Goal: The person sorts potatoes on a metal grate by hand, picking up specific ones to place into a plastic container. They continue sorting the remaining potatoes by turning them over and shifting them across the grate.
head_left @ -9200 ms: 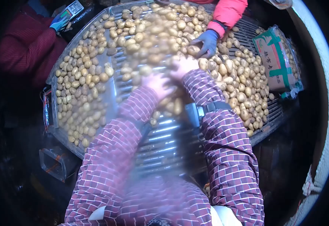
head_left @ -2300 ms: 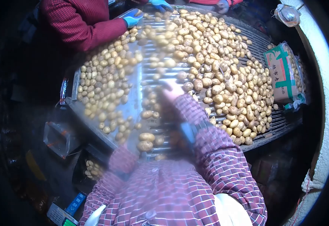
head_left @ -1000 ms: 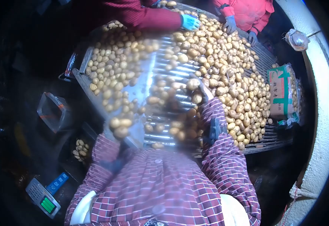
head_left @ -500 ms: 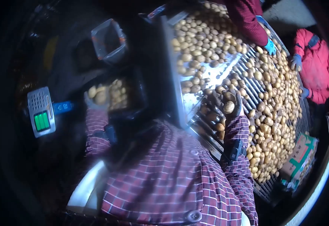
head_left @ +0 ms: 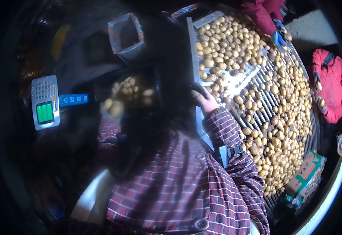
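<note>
My left hand (head_left: 113,109), blurred, holds potatoes (head_left: 115,106) at the near left edge of a dark container (head_left: 157,88) with more potatoes (head_left: 130,87) in it. Over the metal side edge (head_left: 196,58) of the sorting table is my right hand (head_left: 204,98), its gloved fingers curled around something dark that I cannot make out. Many potatoes (head_left: 280,137) lie on the slatted rack (head_left: 263,87) to the right of that hand.
A scale (head_left: 45,102) with a green display stands at the left. Behind the container is a lined bin (head_left: 126,35). Two co-workers, in dark red (head_left: 259,17) and bright red (head_left: 329,86), hold potatoes across the rack. A printed carton (head_left: 306,172) lies lower right.
My right hand has moved left from the rack to the metal edge, away from the potatoes it was at. My left hand still holds potatoes. The co-worker's blue-gloved hand has turned and shows a potato.
</note>
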`<state>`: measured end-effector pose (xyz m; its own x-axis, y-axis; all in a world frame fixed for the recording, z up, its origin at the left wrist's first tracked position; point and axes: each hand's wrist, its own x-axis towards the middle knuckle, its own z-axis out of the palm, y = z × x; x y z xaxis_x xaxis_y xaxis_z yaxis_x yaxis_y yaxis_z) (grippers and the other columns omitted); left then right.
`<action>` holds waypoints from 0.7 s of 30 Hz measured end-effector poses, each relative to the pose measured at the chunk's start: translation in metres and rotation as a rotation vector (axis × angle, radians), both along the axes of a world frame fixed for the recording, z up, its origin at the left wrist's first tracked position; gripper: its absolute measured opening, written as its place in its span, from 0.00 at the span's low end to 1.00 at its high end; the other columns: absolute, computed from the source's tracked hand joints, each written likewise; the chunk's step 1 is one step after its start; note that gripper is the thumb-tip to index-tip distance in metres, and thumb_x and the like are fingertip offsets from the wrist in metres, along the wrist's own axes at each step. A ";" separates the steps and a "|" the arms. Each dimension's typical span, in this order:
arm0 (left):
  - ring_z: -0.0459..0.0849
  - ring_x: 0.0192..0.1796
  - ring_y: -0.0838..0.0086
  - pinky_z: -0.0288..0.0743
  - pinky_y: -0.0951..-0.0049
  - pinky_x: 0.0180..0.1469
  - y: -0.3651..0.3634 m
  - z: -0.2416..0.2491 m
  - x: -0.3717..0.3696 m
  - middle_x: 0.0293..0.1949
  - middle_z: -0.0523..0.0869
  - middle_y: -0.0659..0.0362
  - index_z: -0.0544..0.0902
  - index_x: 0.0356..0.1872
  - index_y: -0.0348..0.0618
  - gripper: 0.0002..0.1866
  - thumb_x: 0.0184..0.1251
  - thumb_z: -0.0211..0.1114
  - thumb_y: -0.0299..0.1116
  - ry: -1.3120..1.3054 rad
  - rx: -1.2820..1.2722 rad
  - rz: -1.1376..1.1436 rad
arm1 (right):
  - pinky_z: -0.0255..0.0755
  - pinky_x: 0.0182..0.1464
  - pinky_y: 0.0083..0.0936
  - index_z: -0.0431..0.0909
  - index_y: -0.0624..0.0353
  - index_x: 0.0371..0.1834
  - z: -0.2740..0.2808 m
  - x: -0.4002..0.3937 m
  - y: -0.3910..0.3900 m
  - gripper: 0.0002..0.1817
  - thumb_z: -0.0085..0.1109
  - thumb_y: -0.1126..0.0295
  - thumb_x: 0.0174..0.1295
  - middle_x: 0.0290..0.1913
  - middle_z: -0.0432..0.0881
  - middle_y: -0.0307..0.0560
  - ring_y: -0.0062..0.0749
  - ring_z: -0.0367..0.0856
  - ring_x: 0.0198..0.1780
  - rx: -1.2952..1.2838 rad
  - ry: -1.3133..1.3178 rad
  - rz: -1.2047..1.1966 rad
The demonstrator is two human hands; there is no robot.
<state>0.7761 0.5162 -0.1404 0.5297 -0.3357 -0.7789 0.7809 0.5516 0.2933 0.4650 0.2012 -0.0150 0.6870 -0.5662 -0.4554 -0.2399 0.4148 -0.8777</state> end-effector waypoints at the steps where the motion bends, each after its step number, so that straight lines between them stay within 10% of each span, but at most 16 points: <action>1: 0.82 0.54 0.54 0.83 0.48 0.52 -0.003 -0.008 0.000 0.51 0.82 0.52 0.78 0.52 0.48 0.27 0.61 0.66 0.56 -0.176 0.093 -0.158 | 0.74 0.61 0.35 0.68 0.63 0.68 -0.004 -0.018 -0.006 0.27 0.59 0.62 0.70 0.62 0.78 0.51 0.39 0.76 0.62 0.119 -0.011 -0.074; 4: 0.81 0.56 0.63 0.83 0.61 0.52 -0.021 -0.028 0.012 0.53 0.82 0.53 0.76 0.58 0.42 0.19 0.68 0.64 0.34 -0.877 0.375 -0.745 | 0.77 0.54 0.36 0.71 0.63 0.65 -0.022 -0.094 -0.012 0.24 0.56 0.61 0.71 0.57 0.81 0.52 0.40 0.83 0.52 0.112 0.010 -0.263; 5: 0.82 0.55 0.65 0.82 0.62 0.53 -0.044 -0.021 0.037 0.54 0.82 0.52 0.76 0.59 0.35 0.19 0.69 0.63 0.27 -0.342 -0.006 -0.904 | 0.78 0.53 0.36 0.71 0.63 0.65 -0.019 -0.124 -0.010 0.24 0.56 0.60 0.72 0.57 0.81 0.52 0.39 0.83 0.52 0.117 0.001 -0.338; 9: 0.82 0.54 0.69 0.78 0.68 0.56 -0.123 -0.039 0.061 0.53 0.83 0.56 0.79 0.56 0.37 0.17 0.66 0.61 0.22 -0.825 0.549 -1.049 | 0.79 0.43 0.26 0.75 0.60 0.58 0.015 -0.233 0.004 0.17 0.54 0.63 0.71 0.47 0.83 0.47 0.32 0.83 0.42 0.153 0.155 -1.033; 11: 0.82 0.53 0.71 0.76 0.71 0.57 -0.186 -0.033 0.038 0.52 0.84 0.58 0.81 0.54 0.38 0.16 0.65 0.61 0.19 -1.026 0.519 -1.070 | 0.78 0.41 0.26 0.74 0.58 0.58 -0.020 -0.320 0.020 0.19 0.55 0.59 0.70 0.49 0.82 0.47 0.31 0.83 0.42 0.182 -0.246 -0.976; 12: 0.82 0.53 0.73 0.76 0.73 0.55 -0.223 -0.012 0.004 0.52 0.84 0.58 0.81 0.55 0.39 0.16 0.65 0.61 0.20 -1.121 0.445 -1.099 | 0.77 0.40 0.25 0.73 0.57 0.58 -0.038 -0.363 0.029 0.20 0.56 0.57 0.70 0.49 0.82 0.47 0.31 0.83 0.42 0.222 -0.440 -0.928; 14: 0.81 0.52 0.76 0.75 0.76 0.53 -0.290 0.052 -0.084 0.50 0.85 0.59 0.82 0.55 0.40 0.16 0.67 0.60 0.21 -1.235 0.364 -1.206 | 0.78 0.41 0.28 0.72 0.56 0.62 -0.018 -0.376 0.069 0.23 0.56 0.57 0.69 0.53 0.81 0.49 0.33 0.83 0.45 0.075 0.218 -1.400; 21: 0.77 0.62 0.54 0.70 0.60 0.66 -0.369 0.104 -0.365 0.57 0.81 0.48 0.80 0.56 0.45 0.21 0.60 0.59 0.29 -2.188 -0.485 -1.711 | 0.78 0.42 0.25 0.75 0.67 0.55 -0.033 -0.363 0.160 0.17 0.57 0.68 0.67 0.44 0.84 0.52 0.34 0.85 0.43 0.002 0.139 -1.530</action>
<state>0.4112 0.1471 -0.0366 -0.5909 -0.7966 0.1277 -0.4590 0.4621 0.7588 0.1020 0.3611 -0.0477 -0.5802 -0.6677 -0.4663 0.3263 0.3340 -0.8843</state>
